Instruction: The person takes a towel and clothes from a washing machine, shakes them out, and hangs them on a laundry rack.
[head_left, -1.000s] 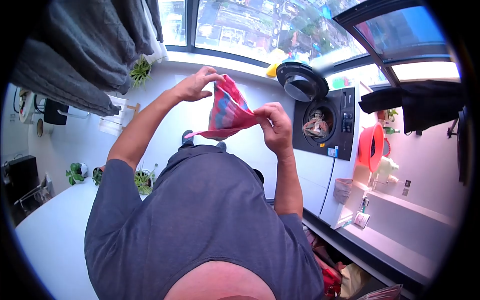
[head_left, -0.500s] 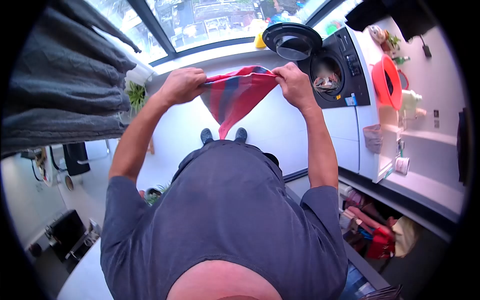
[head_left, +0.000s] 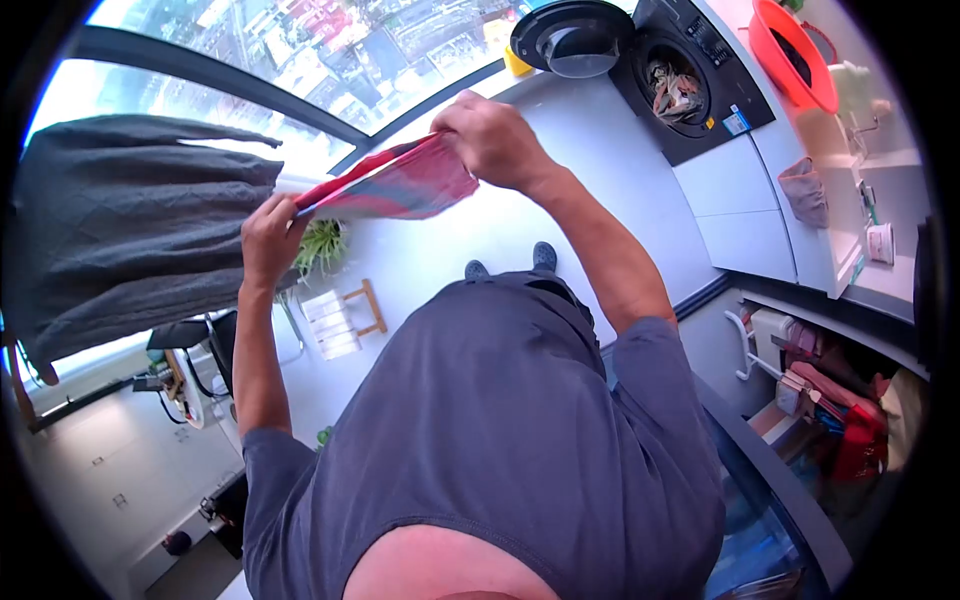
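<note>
A red cloth (head_left: 405,188) with grey-blue stripes is stretched between my two hands in front of the window. My left hand (head_left: 270,240) is closed on its lower left end, close to the hanging dark grey garment (head_left: 150,240). Higher and to the right, my right hand (head_left: 492,140) grips the other end. The cloth's body sags a little below its taut top edge and looks slightly blurred.
At the upper right, a black washing machine (head_left: 740,85) has its round door (head_left: 572,38) swung wide, with laundry (head_left: 675,92) inside. An orange-red basin (head_left: 795,55) stands beside it. A leafy plant (head_left: 322,243) and a small wooden stool (head_left: 340,318) are on the left.
My hands have carried the cloth leftward, toward the hanging garment, and its left end now sits lower. The cloth has swung up from hanging in a point. My view has turned left.
</note>
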